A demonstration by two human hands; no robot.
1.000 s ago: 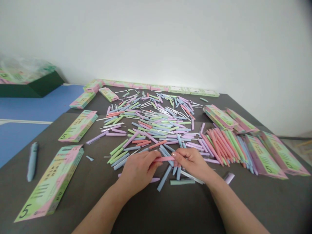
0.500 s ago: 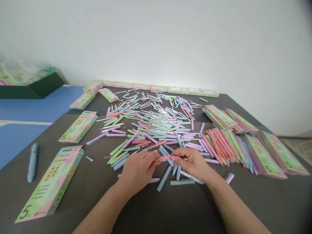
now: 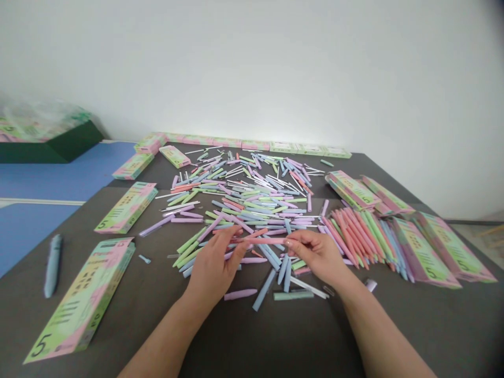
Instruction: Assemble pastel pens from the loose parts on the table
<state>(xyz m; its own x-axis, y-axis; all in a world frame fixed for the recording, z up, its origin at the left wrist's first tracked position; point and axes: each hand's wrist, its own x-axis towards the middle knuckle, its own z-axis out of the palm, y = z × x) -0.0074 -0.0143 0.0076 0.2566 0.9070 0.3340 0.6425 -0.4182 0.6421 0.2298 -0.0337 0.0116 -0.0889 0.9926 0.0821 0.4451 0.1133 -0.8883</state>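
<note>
Head cam:
Left hand [image 3: 214, 260]: at L end of pink pen [image 3: 265, 241], thumb + index either side of it, a bit parted; can't tell if actually gripping.
Right hand [image 3: 317, 254]: thumb + fingertips pinching pen's R end.
Pen pos: approx level betw both hands, over near side of pen pile [image 3: 258, 206].
Pile: mixed purple/blue/green/pink barrels + white sticks, spread across mid of dark table [image 3: 260, 346].
Near hands: purple barrel [image 3: 240, 294] nr L hand; blue barrel [image 3: 263, 290] at a slant betw hands; dull green barrel [image 3: 293, 296] nr R hand.
Sorted pens [image 3: 358, 236]: R of R hand, side by side, mostly pink, then green, blue.
R box [image 3: 427, 252]: just beside sorted pens, more boxes around it.
L box [image 3: 81, 299]: printed "5", nr blue pen [image 3: 52, 268] + small blue piece [image 3: 144, 259].
Back row [image 3: 255, 145]: boxes lined up along far edge, by wall [image 3: 275, 68].
Far L: dark green tray [image 3: 74, 142] w/ clear plastic, on blue surface [image 3: 98, 160].
</note>
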